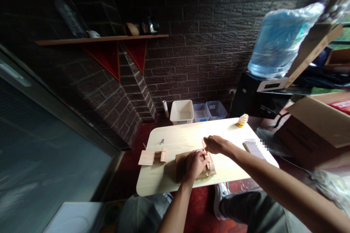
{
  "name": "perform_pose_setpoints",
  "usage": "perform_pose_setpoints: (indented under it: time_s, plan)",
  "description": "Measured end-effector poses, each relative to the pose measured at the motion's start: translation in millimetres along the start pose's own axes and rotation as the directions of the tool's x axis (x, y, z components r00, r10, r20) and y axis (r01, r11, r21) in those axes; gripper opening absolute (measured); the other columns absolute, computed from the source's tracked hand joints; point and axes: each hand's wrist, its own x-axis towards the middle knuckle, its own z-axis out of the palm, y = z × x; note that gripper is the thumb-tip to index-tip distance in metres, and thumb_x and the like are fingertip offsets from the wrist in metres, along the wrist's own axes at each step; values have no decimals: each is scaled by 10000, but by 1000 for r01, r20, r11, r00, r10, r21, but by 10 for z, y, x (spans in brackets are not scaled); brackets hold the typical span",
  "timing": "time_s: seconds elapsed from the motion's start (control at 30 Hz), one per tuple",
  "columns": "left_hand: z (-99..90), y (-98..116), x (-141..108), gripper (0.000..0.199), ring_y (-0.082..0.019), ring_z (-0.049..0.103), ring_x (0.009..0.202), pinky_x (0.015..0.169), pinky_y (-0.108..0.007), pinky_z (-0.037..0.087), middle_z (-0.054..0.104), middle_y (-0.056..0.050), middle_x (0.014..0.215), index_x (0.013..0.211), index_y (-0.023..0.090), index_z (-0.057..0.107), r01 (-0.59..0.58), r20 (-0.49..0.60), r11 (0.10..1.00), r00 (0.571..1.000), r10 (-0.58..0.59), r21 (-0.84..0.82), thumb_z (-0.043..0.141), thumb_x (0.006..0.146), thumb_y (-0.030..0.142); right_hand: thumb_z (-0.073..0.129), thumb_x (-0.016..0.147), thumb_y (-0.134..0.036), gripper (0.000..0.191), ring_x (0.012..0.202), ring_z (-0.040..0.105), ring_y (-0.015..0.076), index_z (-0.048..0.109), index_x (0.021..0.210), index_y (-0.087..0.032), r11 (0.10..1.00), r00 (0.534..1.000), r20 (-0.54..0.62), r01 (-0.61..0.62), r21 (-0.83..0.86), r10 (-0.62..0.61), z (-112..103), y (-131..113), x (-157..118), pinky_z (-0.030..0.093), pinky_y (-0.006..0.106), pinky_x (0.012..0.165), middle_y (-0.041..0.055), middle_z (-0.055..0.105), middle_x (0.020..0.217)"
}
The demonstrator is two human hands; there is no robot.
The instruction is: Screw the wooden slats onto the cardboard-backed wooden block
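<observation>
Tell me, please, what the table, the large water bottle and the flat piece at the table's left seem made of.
Table: probably wood or wood-look board, smooth, pale, with faint grain.
Large water bottle: likely clear blue plastic, glossy; light passes through.
Flat piece: perhaps thin wood, by its light-brown, fairly matte face; cardboard is possible.

Tally: one left hand [195, 164], one right hand [216, 144], one pale tabletop [180, 134], one yellow-and-white bottle [242, 120]. Storage tubs: one cream tub [182, 110], two translucent blue tubs [216, 110]; also one wall shelf [109, 39], two red triangular brackets [105, 58], one water jug [276, 43]. Brown pieces [181, 159] under the hands: at least one, exact count hidden.
</observation>
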Motion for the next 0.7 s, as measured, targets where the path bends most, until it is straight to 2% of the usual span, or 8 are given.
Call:
perform_pose_setpoints:
  time_s: [0.2, 0.33, 0.53, 0.63, 0.7]
  plan:
    - [30, -23, 1, 147, -219, 681, 1047, 993, -400, 525, 733, -53, 1091, 951, 226, 715, -4, -42, 1000, 999, 4, 5, 735, 810, 265, 567, 941, -241, 335, 943, 733, 287, 570, 1246, -103, 999, 998, -36, 45, 6, -45, 55, -27, 0, 547, 309, 710, 190, 738, 1051]
    - [14, -7, 8, 154, -220, 686, 1023, 985, -397, 530, 735, -58, 1088, 947, 228, 727, -8, -21, 1000, 1000, 8, 9, 749, 800, 270, 534, 969, -281, 345, 943, 728, 303, 547, 1247, -75, 999, 998, -53, 38, 0, -38, 114, -11, 5, 544, 319, 710, 210, 734, 1031]
    - [6, 9, 34, 158, -235, 687, 1013, 969, -407, 534, 738, -60, 1090, 924, 228, 742, 18, -6, 1000, 1000, -18, 14, 771, 773, 263, 525, 966, -302, 390, 955, 721, 316, 533, 1264, -49, 999, 997, -62, 47, -13, -47, 95, -6, -9, 552, 340, 726, 236, 718, 1073]
    - [9, 13, 37, 144, -240, 677, 1044, 978, -407, 526, 734, -56, 1107, 910, 239, 743, 39, -3, 999, 999, -39, 17, 771, 770, 265, 519, 959, -251, 342, 997, 710, 298, 544, 1260, -91, 996, 993, -79, 86, -18, -87, 110, -25, -34, 545, 337, 772, 215, 704, 1137]
    - [8, 16, 30, 146, -243, 672, 1057, 991, -409, 518, 733, -58, 1110, 926, 236, 738, 42, 3, 999, 999, -42, 14, 758, 785, 270, 519, 954, -215, 299, 982, 715, 288, 558, 1232, -110, 995, 992, -79, 99, -19, -100, 137, -29, -37, 541, 334, 768, 197, 713, 1113]
